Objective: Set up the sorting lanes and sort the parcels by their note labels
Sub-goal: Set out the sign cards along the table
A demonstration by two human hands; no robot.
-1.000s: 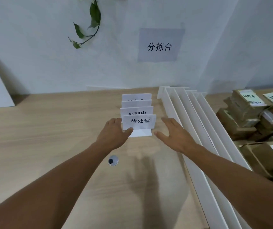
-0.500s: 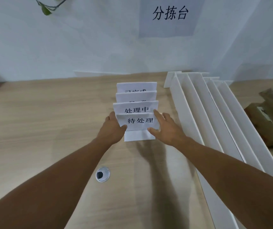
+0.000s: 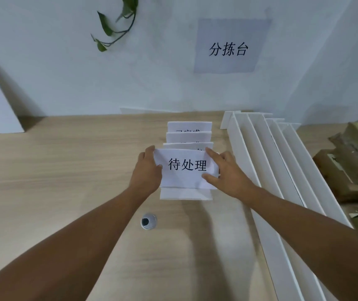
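both bare forearms reach forward and converge. the left grip [image 3: 149, 168] pinches the left edge of the label card [image 3: 186, 168], thumb in front. the right grip [image 3: 225, 172] pinches its right edge, forefinger at the top corner.

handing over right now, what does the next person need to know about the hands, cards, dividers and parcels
Left hand: pinches the left edge of the front 待处理 card.
Right hand: pinches its right edge.
Three more label cards stand in a row right behind it on the table.
White dividers lie bunched together to the right, with parcels piled at the far right.
Done: no lanes laid out, no parcels sorted.
Left: spread the dividers into lanes, set a card at each, then sort the parcels by their notes.
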